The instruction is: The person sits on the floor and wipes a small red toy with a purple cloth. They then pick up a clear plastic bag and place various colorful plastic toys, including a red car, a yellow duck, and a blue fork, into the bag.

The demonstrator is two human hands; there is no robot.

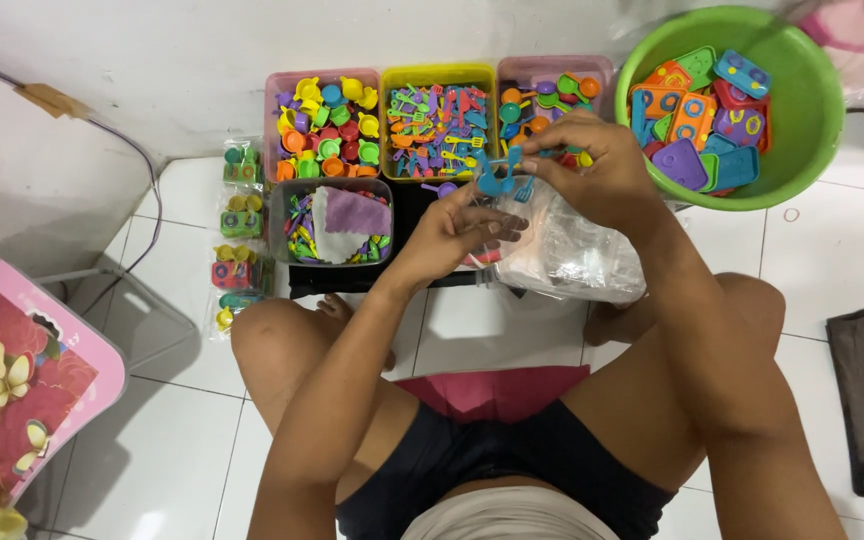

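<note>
My left hand (449, 232) holds a small clear plastic bag (500, 222) by its mouth. My right hand (592, 168) pinches small blue toy utensils (500, 176) just above the bag's opening. Both hands hover over a pile of clear plastic bags (572, 255) on the white tiled floor, in front of my crossed legs.
Trays of tiny colourful toy cups (322, 125), utensils (439, 122) and pans (552, 95) line the wall. A grey tray (332, 222) holds more pieces and a cloth. A green basin (802, 110) of toy stoves sits at right. Filled packets (237, 235) lie left; a pink table (22, 385) stands at far left.
</note>
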